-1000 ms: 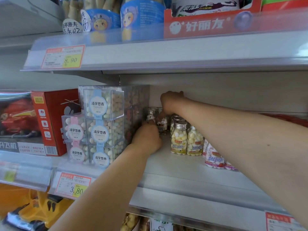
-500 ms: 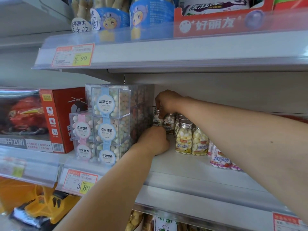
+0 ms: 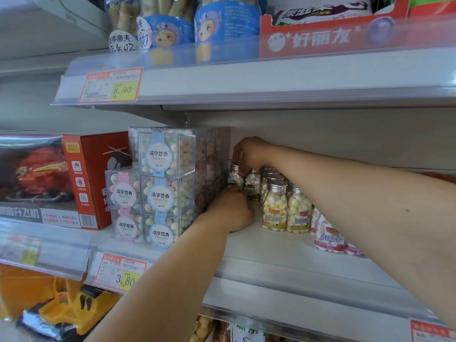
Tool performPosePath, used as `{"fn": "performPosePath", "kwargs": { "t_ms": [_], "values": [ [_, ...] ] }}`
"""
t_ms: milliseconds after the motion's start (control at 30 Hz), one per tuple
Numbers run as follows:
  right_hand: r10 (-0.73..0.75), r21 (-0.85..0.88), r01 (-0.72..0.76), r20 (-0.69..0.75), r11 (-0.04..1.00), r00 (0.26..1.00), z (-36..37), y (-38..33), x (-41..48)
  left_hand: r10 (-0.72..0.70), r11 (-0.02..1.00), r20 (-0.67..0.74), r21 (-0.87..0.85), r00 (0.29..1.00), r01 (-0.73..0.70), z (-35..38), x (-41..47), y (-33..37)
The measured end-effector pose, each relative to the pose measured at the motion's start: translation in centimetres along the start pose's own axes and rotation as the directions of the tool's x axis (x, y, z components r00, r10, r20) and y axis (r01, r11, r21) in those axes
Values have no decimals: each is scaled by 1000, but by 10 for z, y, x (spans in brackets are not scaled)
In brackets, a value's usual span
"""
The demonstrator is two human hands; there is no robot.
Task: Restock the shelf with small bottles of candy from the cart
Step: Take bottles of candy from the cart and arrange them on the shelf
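Observation:
Two small glass bottles of mixed-colour candy with silver caps stand deep on the white shelf. My right hand reaches in from the right and pinches the cap of the left bottle. My left hand rests low on the shelf in front of those bottles, fingers curled at their bases; I cannot see what it holds. Rows of yellow candy bottles stand just to the right. Pink-labelled bottles lie beside my right forearm. The cart is out of view.
Stacked clear cubes of pastel candy wall off the left side. A red toy box stands further left. The upper shelf hangs low overhead with jars and a red carton. Price tags line the shelf edges.
Both hands have drawn the two mixed-candy bottles slightly forward from the back. The camera has shifted a little to the left, so the shelf contents sit further right in view.

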State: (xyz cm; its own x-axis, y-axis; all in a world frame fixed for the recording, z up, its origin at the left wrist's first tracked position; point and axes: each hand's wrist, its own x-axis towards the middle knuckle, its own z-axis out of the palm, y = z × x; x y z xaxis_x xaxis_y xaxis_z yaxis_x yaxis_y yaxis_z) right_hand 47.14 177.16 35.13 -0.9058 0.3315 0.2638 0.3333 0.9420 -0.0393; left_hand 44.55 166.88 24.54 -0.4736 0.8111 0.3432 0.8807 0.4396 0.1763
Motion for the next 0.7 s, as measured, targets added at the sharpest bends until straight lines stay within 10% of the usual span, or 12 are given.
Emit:
{"fn": "performPosePath", "kwargs": {
  "t_ms": [700],
  "values": [
    [140,-69,-140,-1,988,990,-3,14,-7,-95,975,73,-197,993,108,-10,-10,13]
  ]
}}
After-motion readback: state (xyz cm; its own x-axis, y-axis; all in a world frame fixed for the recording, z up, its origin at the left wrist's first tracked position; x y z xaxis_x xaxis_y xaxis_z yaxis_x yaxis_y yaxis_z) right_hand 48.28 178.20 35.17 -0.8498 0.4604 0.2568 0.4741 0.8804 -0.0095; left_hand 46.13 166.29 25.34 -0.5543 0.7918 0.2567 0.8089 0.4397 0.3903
